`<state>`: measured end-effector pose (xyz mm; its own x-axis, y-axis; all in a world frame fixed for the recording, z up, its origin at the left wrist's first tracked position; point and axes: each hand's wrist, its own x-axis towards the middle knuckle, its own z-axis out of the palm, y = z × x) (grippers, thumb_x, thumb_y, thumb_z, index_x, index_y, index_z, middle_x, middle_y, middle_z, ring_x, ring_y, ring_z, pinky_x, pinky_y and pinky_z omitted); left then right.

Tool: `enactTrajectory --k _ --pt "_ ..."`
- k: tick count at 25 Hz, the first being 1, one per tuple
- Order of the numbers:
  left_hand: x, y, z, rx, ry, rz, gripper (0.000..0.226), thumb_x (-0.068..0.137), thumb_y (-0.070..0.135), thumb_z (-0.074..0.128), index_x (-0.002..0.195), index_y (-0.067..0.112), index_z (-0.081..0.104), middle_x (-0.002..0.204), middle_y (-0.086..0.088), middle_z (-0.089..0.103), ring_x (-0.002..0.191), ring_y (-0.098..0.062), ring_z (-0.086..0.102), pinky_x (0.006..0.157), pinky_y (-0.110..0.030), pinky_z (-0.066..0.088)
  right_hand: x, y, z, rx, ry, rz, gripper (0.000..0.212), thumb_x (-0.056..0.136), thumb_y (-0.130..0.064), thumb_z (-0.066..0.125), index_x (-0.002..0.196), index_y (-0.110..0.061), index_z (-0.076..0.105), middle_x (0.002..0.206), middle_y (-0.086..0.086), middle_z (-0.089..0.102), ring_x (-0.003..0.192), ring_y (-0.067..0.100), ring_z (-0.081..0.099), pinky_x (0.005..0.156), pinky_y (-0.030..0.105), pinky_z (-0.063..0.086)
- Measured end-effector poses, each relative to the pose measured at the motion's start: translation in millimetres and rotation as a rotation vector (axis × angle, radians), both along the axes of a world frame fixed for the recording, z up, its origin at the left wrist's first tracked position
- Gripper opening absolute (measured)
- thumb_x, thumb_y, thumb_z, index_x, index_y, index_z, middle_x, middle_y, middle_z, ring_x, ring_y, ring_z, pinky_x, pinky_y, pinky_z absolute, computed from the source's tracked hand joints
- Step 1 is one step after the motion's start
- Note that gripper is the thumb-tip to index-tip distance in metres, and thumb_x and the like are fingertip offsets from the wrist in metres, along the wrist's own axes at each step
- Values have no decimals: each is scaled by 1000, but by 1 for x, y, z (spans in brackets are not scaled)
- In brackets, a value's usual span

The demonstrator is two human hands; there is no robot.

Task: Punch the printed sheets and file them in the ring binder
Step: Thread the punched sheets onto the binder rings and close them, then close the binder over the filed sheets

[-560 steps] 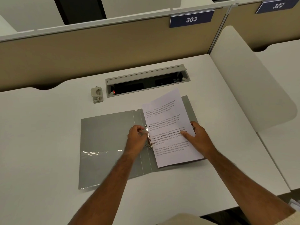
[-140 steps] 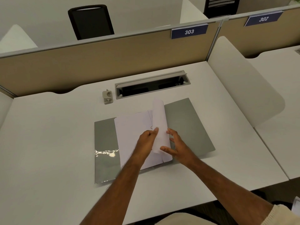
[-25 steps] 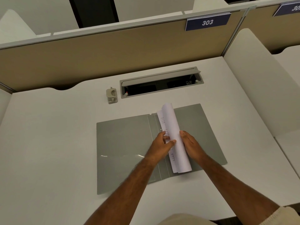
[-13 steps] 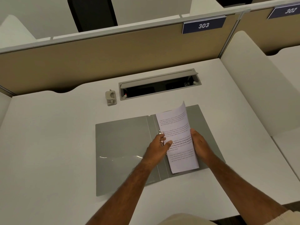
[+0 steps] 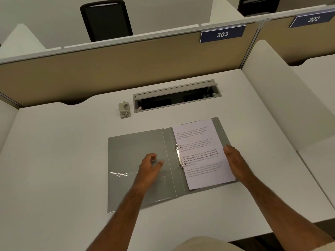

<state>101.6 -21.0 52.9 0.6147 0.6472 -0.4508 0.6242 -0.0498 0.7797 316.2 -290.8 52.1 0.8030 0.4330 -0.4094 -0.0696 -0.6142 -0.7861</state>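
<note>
White table [image 5: 54, 160] before a tan partition carries my open grey ring binder [image 5: 137, 142], its printed white sheets [image 5: 201, 153] flat on the right half, threaded on the metal rings [image 5: 178, 147]. My left hand [image 5: 150, 169] hovers over the left cover, fingers loosely apart; my right hand [image 5: 235, 162] rests straight-fingered at the sheets' edge. Small beige hole punch [image 5: 124, 109] sits well behind.

Dim warm overhead light, glare on binder [image 5: 126, 173] pocket, wide-angle bending at edges.
</note>
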Motion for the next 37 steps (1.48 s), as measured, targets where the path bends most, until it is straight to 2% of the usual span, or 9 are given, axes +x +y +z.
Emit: enactTrajectory --k 4,6,10,14,18,21,28,33,37 --pt "-26 29 -1 134 26 153 49 89 28 78 132 17 57 123 -1 63 118 -24 60 104 -42 50 4 -9 0 -230 -270 11 89 86 -81 25 131 -8 51 124 14 60 113 34 59 90 42 45" --pt "-40 44 -2 204 48 224 57 86 28 80 136 18 54 127 -5 64 121 -28 60 105 -47 49 7 -14 -8 -434 -358 60 72 94 -65 35 140 -11 47 138 16 54 125 38 52 101 54 41" --pt "-67 63 5 399 226 263 68 87 34 77 146 16 47 147 -9 51 134 -38 46 112 -51 36 5 -18 -17 -558 -374 37 63 97 -55 45 139 -9 45 135 19 53 122 38 52 100 55 42" --pt "-83 73 9 400 336 303 77 87 36 76 150 11 40 154 -15 40 137 -44 42 111 -56 34 3 -19 -22 -496 -314 -23 63 96 -54 52 138 -7 45 132 20 53 120 40 53 100 56 43" --pt "-97 81 -2 83 266 441 88 86 35 78 155 6 30 157 -20 38 138 -42 45 113 -49 39 2 -18 -24 -372 -215 -88 68 95 -51 56 143 -4 40 137 23 49 124 43 49 102 55 43" --pt "-101 78 1 -9 203 498 87 89 35 76 155 7 28 155 -20 43 138 -39 46 113 -46 39 0 -16 -24 -318 -199 -97 68 96 -45 59 145 -3 37 140 24 45 127 43 45 104 54 41" --pt "-106 85 34 57 152 490 74 94 38 70 153 7 38 152 -15 48 134 -38 50 110 -44 41 -8 -8 -26 -249 -154 -103 68 95 -45 59 146 -6 37 141 21 43 128 42 45 105 56 43" --pt "-110 99 77 153 61 423 56 78 56 68 115 14 70 107 -7 75 93 -28 72 88 -47 60 -19 2 -26 -195 -77 -117 70 94 -51 58 146 -12 35 142 15 42 126 38 48 99 59 50" --pt "-99 94 115 290 23 353 39 92 52 64 109 18 68 103 -3 71 91 -26 70 82 -44 58 -31 14 -27 -139 -38 -98 68 96 -47 57 148 -9 35 144 16 42 128 36 49 107 51 44"
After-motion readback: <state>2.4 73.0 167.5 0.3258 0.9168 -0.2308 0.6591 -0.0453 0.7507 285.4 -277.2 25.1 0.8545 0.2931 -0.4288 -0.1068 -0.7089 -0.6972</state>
